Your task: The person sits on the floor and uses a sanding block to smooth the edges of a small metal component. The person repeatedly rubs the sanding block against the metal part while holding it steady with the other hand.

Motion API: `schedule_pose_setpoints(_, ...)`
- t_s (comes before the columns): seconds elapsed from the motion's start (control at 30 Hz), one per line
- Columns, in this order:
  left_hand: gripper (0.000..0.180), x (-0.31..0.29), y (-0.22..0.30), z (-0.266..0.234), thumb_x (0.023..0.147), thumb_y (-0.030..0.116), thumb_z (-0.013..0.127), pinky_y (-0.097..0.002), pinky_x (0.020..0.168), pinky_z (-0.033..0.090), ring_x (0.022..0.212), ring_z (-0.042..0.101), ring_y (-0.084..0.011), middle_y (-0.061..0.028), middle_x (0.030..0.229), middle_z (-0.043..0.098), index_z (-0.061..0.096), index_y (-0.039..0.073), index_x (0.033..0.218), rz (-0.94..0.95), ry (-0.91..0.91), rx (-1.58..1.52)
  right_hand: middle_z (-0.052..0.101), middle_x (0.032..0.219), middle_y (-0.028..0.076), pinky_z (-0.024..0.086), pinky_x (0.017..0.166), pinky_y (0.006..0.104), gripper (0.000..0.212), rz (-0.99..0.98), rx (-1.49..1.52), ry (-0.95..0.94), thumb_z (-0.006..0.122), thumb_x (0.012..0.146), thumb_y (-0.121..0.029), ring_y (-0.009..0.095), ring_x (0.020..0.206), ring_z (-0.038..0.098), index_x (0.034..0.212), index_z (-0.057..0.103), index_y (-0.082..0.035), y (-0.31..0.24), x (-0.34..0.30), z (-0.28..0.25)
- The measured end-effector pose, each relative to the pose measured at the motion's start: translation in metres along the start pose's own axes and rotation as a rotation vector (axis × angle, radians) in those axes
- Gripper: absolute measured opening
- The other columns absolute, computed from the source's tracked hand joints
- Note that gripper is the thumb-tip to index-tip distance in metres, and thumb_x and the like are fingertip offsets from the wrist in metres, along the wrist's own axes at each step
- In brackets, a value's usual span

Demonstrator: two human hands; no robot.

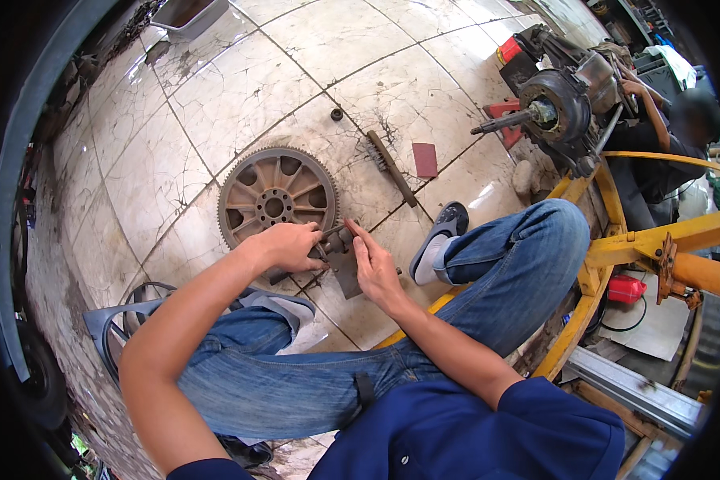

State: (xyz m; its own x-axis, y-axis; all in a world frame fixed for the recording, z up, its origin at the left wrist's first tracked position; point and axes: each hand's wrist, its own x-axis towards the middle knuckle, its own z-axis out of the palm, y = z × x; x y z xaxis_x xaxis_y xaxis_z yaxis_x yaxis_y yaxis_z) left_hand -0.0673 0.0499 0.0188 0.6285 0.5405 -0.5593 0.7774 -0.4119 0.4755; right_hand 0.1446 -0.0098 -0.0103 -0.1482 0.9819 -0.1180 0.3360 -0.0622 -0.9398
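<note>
My left hand [290, 246] has its fingers curled around a small, dark, rod-like metal part [338, 242] at the near right of the flywheel. From the other side, my right hand [376, 270] reaches with stretched fingers against that part, its thumb apart. Some of the part is hidden behind the hands, so I cannot make out its kind. Just below it is a dark grey sheet [347, 278], partly covered by my right hand. The rusty toothed flywheel [300, 210] lies flat on the tiles just beyond my left hand.
Right of the flywheel lie a wooden-backed wire brush [394, 172] and a reddish sandpaper piece [425, 160]. A small dark ring [337, 114] is beyond them. A large axle hub assembly [564, 108] and yellow steel frame [648, 240] stand right, near another person [656, 160]. A grey tray [190, 24] sits far left.
</note>
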Motion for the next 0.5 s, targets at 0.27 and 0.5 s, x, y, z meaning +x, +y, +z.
schedule_pose_setpoints(0.27,0.071,0.002,0.002,-0.006,0.084,0.044,0.070,-0.0431,0.102,0.047,0.121,0.056,-0.0399,-0.0286,0.140,0.049,0.052,-0.004,0.134,-0.003,-0.050,-0.094,0.061,0.130,0.022,0.047,0.101,0.0370,0.037,-0.107,0.023,-0.021,0.043,0.105,-0.017,0.034,0.123,0.059,0.136,0.054,0.001,-0.015,0.000,-0.008)
schedule_pose_setpoints(0.5,0.068,0.002,0.005,0.001,0.084,0.044,0.070,-0.0442,0.098,0.049,0.118,0.058,-0.0379,-0.0243,0.133,0.054,0.054,-0.004,0.130,0.027,0.010,-0.015,0.061,0.131,0.022,0.046,0.102,0.0362,0.037,-0.016,0.016,-0.027,0.045,0.105,-0.015,0.034,0.123,0.059,0.136,0.054,0.002,-0.008,-0.002,-0.004)
